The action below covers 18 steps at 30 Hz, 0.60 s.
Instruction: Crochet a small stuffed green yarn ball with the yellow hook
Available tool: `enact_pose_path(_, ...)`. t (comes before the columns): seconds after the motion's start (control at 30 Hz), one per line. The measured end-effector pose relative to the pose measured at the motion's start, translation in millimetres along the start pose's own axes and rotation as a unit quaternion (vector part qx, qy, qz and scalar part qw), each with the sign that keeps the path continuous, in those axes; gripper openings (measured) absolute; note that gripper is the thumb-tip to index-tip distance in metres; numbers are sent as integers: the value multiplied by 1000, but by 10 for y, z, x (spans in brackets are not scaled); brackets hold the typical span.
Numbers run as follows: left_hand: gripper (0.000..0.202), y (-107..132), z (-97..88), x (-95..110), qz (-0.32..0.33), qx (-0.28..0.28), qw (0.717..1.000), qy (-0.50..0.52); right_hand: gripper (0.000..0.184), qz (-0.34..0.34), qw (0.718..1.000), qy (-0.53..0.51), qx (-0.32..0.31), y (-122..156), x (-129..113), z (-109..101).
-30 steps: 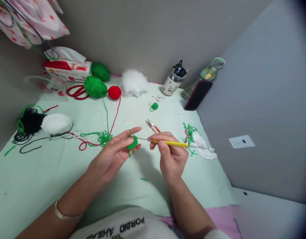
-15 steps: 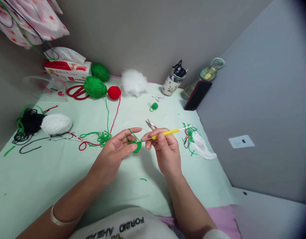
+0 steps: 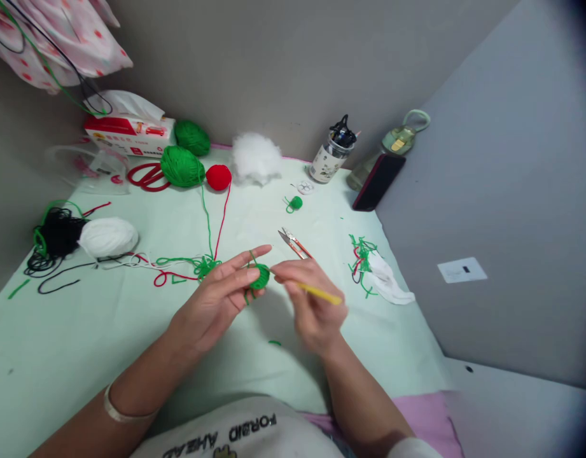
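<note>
A small round green crochet piece (image 3: 260, 278) is pinched between the thumb and fingers of my left hand (image 3: 221, 289). Green yarn loops over that hand's raised index finger. My right hand (image 3: 316, 305) grips a crochet hook (image 3: 321, 293) by its yellow handle, slightly blurred by motion. The hook's tip lies hidden behind the fingers, close to the crochet piece. Just beyond the right hand rest thread snips (image 3: 295, 243) with orange handles. Tangled green yarn (image 3: 207, 268) lies beyond my left hand, and a strand runs back from it to a green yarn ball (image 3: 182, 166).
At the back stand a tissue pack (image 3: 130, 135), a red yarn ball (image 3: 219, 177), white stuffing (image 3: 257, 158), a jar (image 3: 331, 159) and a phone (image 3: 379, 182) against a bottle (image 3: 401, 141). White yarn (image 3: 108, 237) lies left; yarn scraps (image 3: 362, 254) lie right.
My right hand has turned, so the hook's handle now slopes down to the right. My left hand has tilted the crochet piece, showing more of its face.
</note>
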<state>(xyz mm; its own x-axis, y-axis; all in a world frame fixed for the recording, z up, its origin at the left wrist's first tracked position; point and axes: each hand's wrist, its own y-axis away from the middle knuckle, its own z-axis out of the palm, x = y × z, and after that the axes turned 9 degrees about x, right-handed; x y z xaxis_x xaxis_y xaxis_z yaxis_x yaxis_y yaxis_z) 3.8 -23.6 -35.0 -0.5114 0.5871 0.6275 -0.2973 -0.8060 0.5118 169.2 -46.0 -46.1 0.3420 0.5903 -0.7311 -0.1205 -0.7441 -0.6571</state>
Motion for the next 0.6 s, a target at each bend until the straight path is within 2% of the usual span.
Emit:
enact_pose_path(0.1, 42, -3, -17, 16, 35, 7, 999, -10, 20, 146, 980, -131, 39, -54, 14, 13)
enact_pose_path(0.17, 43, 4, -15, 5, 58, 0, 997, -45, 19, 169, 976, -138, 20, -73, 19, 36)
enact_pose_path(0.3, 43, 21, 18, -41, 117, 14, 988, -97, 18, 120, 989, -84, 4, -48, 27, 74)
enact_pose_path(0.4, 48, 22, 47, -71, 129, 33, 988, -77, 25, 54, 998, -22, -14, 2, 46, 72)
enact_pose_path(0.47, 46, 10, 52, -80, 87, 23, 995, -41, 32, -26, 998, 43, -35, 28, 58, 59)
enact_pose_path(0.53, 39, -13, 39, -77, 29, -4, 1000, 0, 37, -81, 994, 66, -29, 31, 58, 40)
enact_pose_path(0.6, 30, -37, 14, -61, 1, -15, 999, 31, 35, -54, 998, 30, 7, 7, 39, 21)
